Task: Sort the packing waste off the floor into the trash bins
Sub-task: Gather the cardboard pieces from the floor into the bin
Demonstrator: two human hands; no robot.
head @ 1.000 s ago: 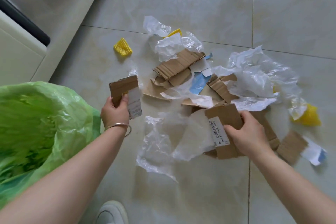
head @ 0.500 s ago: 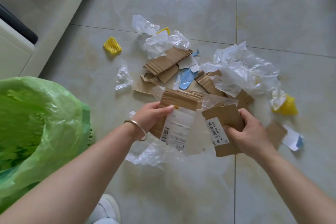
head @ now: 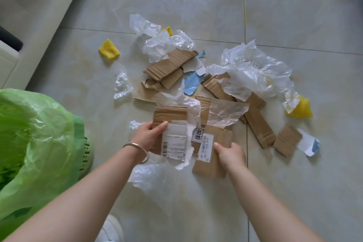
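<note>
Head view: the tiled floor (head: 294, 192) is strewn with packing waste. At 9 o'clock, a green-bagged bin (head: 35, 153) is seen. At centre, a labelled cardboard piece (head: 169, 116) is gripped by the closed left hand (head: 149, 135); another cardboard piece (head: 210, 163), just beside it, is pinched by the right hand (head: 231, 153).

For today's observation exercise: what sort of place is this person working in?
Probably a room in a home: glossy tiled floor, a pale sofa-like furniture edge at the left, and a green-lined trash bin beside cardboard and plastic waste.
</note>
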